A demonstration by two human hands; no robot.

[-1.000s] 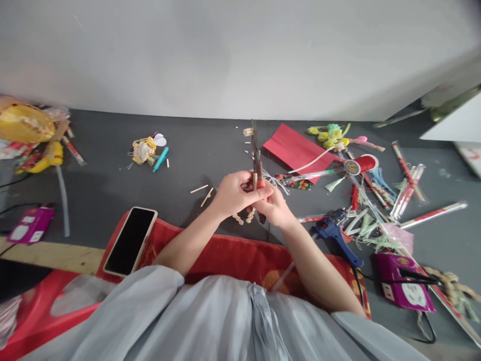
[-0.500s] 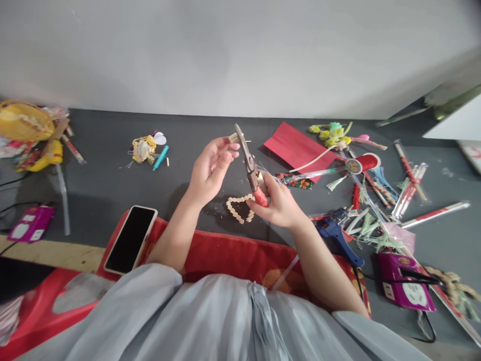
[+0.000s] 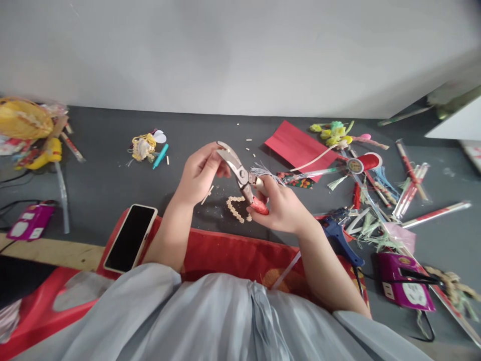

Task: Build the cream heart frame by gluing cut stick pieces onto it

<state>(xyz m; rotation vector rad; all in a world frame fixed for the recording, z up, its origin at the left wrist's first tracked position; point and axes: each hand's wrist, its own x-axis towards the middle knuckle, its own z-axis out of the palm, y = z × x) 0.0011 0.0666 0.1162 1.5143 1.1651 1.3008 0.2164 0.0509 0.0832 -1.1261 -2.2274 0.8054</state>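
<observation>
In the head view, I have my right hand (image 3: 280, 203) wrapped around the red handle of the shears (image 3: 237, 168), forearm slanting in from the lower right, blades angled away and left. My left hand (image 3: 199, 173) is raised at the blade tips, thumb drawn against curled fingers; whether it grips anything, I cannot tell. The pale beaded chain (image 3: 232, 208) lies bent on the counter (image 3: 203, 125), between my forearms.
</observation>
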